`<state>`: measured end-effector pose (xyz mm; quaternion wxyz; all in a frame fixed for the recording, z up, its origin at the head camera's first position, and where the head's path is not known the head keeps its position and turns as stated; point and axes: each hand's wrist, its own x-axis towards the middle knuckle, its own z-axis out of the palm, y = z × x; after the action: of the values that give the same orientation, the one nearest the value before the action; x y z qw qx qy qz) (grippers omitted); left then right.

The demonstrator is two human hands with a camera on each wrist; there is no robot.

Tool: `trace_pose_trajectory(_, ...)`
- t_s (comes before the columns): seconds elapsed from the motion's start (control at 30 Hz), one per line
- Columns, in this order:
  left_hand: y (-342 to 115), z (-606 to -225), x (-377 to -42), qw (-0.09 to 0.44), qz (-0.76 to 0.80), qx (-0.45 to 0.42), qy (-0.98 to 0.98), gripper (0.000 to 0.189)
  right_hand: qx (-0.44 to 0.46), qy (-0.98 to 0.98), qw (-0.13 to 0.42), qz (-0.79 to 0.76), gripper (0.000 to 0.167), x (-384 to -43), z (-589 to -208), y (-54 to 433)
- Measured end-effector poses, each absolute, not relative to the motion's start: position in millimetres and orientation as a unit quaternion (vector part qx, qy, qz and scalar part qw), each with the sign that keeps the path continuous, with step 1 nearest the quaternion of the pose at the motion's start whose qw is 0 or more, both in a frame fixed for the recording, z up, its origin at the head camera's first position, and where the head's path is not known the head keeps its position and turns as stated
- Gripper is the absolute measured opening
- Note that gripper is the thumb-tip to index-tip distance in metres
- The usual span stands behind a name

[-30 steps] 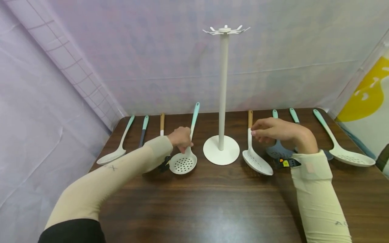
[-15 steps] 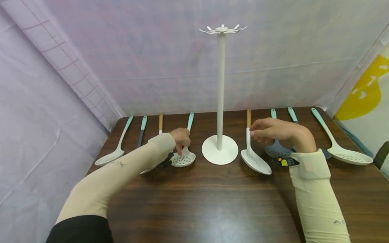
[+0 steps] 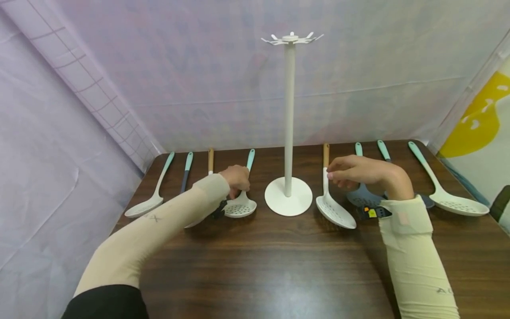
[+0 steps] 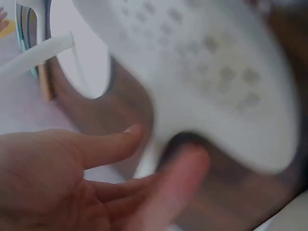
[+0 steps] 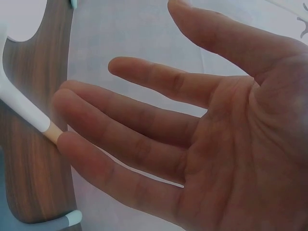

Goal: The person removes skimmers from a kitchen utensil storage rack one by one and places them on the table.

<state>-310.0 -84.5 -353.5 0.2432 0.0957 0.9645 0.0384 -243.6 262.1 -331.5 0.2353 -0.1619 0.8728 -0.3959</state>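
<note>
On the dark wooden table lies a white skimmer [image 3: 241,208] with a mint handle, its perforated bowl toward me. My left hand [image 3: 237,178] is at its neck. In the left wrist view the thumb [image 4: 113,147] is beside the neck, and a blurred finger [image 4: 185,168] crosses it, with space between them. To the right, my right hand [image 3: 364,170] hovers over the table, fingers relaxed and spread, holding nothing. Nearest it are a white slotted spoon [image 3: 336,212] with a wooden handle and a grey slotted turner [image 3: 363,196], partly covered by the hand.
A white rack stand [image 3: 289,119] with a ring of hooks on top rises on a round base between the hands. Several more utensils lie along the back edge, among them a white slotted spoon [image 3: 145,207] far left and another slotted spoon [image 3: 458,204] far right.
The left hand has drawn the skimmer toward me and set it straighter, then its extended finger pulled back from the bowl. The right hand has stayed in place.
</note>
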Motion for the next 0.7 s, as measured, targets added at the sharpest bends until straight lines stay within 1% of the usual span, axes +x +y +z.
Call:
trace_pose_trajectory(0.07, -84.6, -346.1, -305.2, 0.207, 0.026, 0.120, 0.971, 0.017, -0.161, 0.871, 0.235, -0.399, 0.046, -243.3, -331.7, 261.4)
trace_pose_trajectory(0.27, -77.6, -325.0, -284.3, 0.094, 0.019, 0.191, 0.977, 0.021, -0.150, 0.867, 0.236, -0.412, 0.046, -241.5, -332.5, 258.3)
trace_pose_trajectory(0.47, -72.6, -321.3, -251.9, -0.042, 0.064, 0.231, 0.970, 0.024, -0.148, 0.871, 0.236, -0.405, 0.049, -240.5, -331.9, 256.6)
trace_pose_trajectory(0.53, -72.6, -321.9, -244.2, -0.071, 0.090, 0.227, 0.967, 0.022, -0.149, 0.871, 0.237, -0.404, 0.050, -240.5, -332.0, 255.9)
trace_pose_trajectory(0.7, -76.5, -321.8, -236.8, -0.107, 0.138, 0.213, 0.962, 0.021, -0.150, 0.872, 0.234, -0.402, 0.048, -239.8, -331.7, 255.0)
